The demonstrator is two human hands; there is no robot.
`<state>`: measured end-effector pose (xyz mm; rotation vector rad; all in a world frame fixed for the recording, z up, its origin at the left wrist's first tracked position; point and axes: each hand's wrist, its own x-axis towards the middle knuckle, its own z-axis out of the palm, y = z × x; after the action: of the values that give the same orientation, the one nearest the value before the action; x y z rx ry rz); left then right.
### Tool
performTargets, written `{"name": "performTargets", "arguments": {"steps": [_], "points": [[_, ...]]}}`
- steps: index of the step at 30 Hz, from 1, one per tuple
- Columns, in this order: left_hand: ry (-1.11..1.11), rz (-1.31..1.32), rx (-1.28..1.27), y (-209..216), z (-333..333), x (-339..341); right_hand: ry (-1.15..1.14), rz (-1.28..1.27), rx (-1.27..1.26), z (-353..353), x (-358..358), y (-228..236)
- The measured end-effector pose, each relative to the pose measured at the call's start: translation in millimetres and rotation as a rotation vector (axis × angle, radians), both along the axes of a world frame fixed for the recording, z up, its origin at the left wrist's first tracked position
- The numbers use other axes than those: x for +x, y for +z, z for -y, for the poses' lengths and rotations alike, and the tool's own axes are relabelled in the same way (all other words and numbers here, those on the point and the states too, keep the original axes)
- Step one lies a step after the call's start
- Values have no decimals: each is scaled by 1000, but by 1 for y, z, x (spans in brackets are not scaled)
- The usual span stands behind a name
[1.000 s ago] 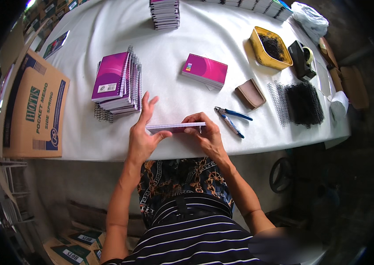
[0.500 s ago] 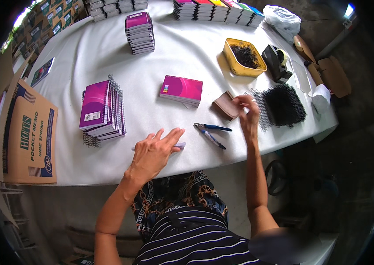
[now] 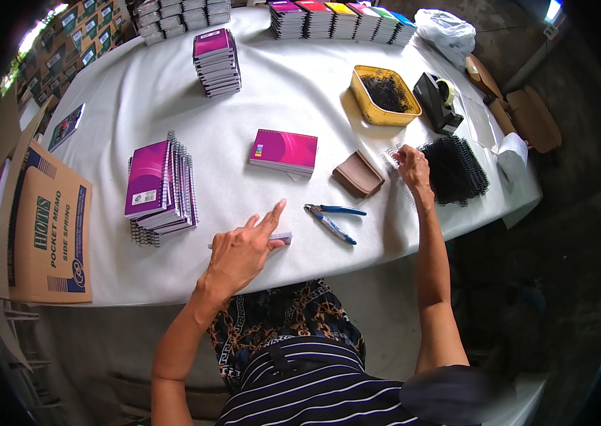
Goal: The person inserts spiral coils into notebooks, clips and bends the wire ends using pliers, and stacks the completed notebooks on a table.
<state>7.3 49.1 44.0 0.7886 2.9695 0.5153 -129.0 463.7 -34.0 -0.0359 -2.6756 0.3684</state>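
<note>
Near the table's front edge, my left hand [image 3: 238, 254] rests over a thin notebook [image 3: 283, 238], its thumb against one end and its index finger stretched out. Most of that notebook is hidden under the hand. To the right, my right hand [image 3: 414, 169] pinches at light spiral binding coils [image 3: 391, 153] beside a mass of black coils [image 3: 454, 169]. Between my hands lie blue-handled cutting pliers [image 3: 332, 221] and a brown curved block [image 3: 359, 175]. Farther back sits a short stack of magenta notebooks [image 3: 284, 150].
Spiral-bound purple notebooks [image 3: 150, 177] are piled at the left, by a cardboard box [image 3: 51, 220]. Another notebook stack [image 3: 217, 64] stands behind. A yellow tub [image 3: 366, 106] of black bits and a tape dispenser [image 3: 437, 103] stand back right. Coloured notebook stacks [image 3: 343, 21] line the far edge.
My right hand has moved right, from the brown block to the coils. My left hand stays on the thin notebook, its fingers slightly shifted. The view has shifted slightly.
</note>
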Motion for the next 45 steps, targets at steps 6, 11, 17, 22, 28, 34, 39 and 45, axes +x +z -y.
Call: {"name": "performTargets", "arguments": {"steps": [6,11,17,22,28,34,39,45], "points": [[-14,-123,27,-17,0,-2,203,-133,-25,-3,0,17],[-45,-202,9,-20,-5,-4,293,-131,-8,-5,8,33],[-34,-204,14,-18,-1,-4,674,236,-447,134,89,91],[-73,-198,-7,-15,-2,-7,771,317,-528,182,112,77],[-99,-331,-97,-20,-1,-11,837,363,-565,189,108,67],[-44,-200,-8,-19,-2,-11,915,477,-462,183,101,72],[-13,-186,-36,-19,-4,-10,816,370,-337,191,110,78],[-16,-242,-35,-24,-1,-10,771,310,-197,202,118,89]]}}
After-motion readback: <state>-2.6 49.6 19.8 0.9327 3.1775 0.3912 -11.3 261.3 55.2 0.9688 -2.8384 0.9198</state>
